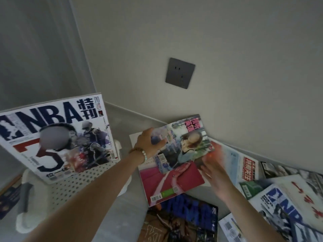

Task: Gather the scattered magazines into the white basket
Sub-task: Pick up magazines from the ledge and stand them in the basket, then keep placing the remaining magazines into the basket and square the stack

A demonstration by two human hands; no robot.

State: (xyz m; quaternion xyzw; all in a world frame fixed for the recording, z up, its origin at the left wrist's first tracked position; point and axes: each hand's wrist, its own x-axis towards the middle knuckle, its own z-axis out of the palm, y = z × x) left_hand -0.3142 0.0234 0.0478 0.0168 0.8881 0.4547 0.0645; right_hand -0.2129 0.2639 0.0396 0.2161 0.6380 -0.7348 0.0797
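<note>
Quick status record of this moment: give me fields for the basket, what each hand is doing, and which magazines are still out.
basket: white perforated basket, left of the hands
in basket: NBA magazine standing upright
left hand: left hand grips the top edge of the open magazine
right hand: right hand at that magazine's right edge; grip blurred
still out: blue-titled magazine below; overlapping pile at right

Grey floor (pixel 122 198) under me, running to the wall. White basket (pixel 57 191) stands on it at my left, near the corner. Magazines lie scattered along the wall edge at my right: a dark basketball one (pixel 181 222) nearest me, a red-titled one (pixel 248 169), another NBA issue (pixel 283 212), overlapping.
</note>
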